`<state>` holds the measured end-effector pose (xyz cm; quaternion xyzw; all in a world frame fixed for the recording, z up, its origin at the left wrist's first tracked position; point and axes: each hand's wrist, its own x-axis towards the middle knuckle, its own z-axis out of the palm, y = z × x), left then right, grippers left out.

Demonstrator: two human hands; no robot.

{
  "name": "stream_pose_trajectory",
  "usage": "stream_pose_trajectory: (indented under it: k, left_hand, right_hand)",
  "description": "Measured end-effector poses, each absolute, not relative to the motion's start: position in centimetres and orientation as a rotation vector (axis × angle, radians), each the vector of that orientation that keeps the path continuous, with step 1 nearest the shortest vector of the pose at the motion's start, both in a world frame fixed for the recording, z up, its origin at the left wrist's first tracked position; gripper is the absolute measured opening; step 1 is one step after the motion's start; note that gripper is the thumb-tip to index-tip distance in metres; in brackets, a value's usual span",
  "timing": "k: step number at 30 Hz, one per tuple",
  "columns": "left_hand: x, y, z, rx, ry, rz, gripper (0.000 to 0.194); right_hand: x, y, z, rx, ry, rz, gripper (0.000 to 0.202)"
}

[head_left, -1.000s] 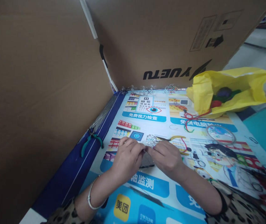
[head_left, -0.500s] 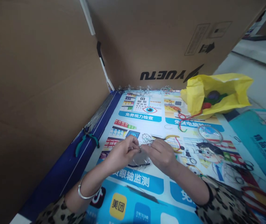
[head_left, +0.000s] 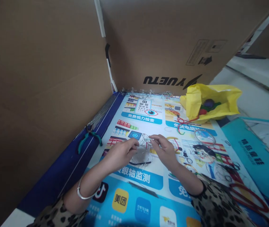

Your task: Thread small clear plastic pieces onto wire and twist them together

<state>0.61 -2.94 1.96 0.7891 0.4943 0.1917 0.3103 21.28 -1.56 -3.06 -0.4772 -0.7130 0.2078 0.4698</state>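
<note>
Between my hands is a thin silvery wire piece (head_left: 142,155), with a tangled clump at its top and a rounder, looser part below. My left hand (head_left: 122,153) is closed, thumb and forefinger pinching the wire's left side. My right hand (head_left: 164,152) has its thumb and forefinger at the clump's right edge, gripping the wire there. Just beyond my right hand, yellow-handled pliers (head_left: 172,138) lie partly hidden behind it. A short red strand (head_left: 146,145) shows inside the wire piece.
Teal-handled pliers (head_left: 89,138) lie on the blue edge at left, near a bundle of straight wires (head_left: 103,112). A yellow bag (head_left: 216,101) with coloured yarn stands back right. Cardboard walls (head_left: 148,47) rise behind and left. Red cord (head_left: 248,197) lies front right.
My hands have moved apart, and my right forefinger has straightened toward the wire clump. More of the wire piece shows between them. The view has shifted slightly.
</note>
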Motion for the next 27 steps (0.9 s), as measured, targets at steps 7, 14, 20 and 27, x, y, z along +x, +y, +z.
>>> stream_pose_trajectory:
  k: [7, 14, 20, 27]
  left_hand:
    - [0.6, -2.3, 1.6, 1.443, 1.045, 0.667, 0.011]
    - [0.4, -2.3, 1.9, 1.109, 0.926, 0.683, 0.026]
    - [0.4, -2.6, 2.2, 1.318, 1.059, 0.789, 0.020]
    - [1.2, -3.2, 0.8, 2.057, 1.359, 0.952, 0.022]
  right_hand:
    - [21.3, -1.4, -3.6, -1.177, -1.738, 0.448, 0.016]
    - [20.9, -1.5, -4.3, -1.265, -1.755, 0.224, 0.031]
    - [20.7, -1.8, -4.4, -1.398, -1.679, 0.262, 0.035]
    - [20.4, -2.2, -4.7, -1.367, -1.688, 0.275, 0.034]
